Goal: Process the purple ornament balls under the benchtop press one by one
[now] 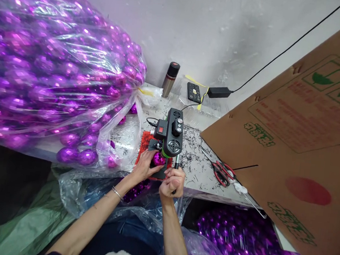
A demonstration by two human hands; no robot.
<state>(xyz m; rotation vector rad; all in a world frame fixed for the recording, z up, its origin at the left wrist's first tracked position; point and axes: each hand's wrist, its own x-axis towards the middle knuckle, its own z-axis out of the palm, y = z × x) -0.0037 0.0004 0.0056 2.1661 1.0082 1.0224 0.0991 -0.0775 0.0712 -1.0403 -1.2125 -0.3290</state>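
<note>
My left hand [145, 166] pinches a shiny purple ball ornament [158, 159] between thumb and fingers, under the front end of a small black bench machine [174, 132]. My right hand [172, 182] is closed around the black-ended lever [177, 162] at the machine's front right. Two round vents, a box with a red switch and a green ring under the head show on the machine. Its dark base rests on a red mat [142, 149]. The ball's underside and the tool above it are hidden.
A large clear bag of purple balls [58, 68] fills the left. Behind stand a bottle [170, 79], a phone [194, 92] and a power adapter [219, 92]. Red-handled scissors [223, 173] lie beside a big cardboard box [291, 147]. Dark shavings litter the table [195, 174]; more balls [238, 234] are below.
</note>
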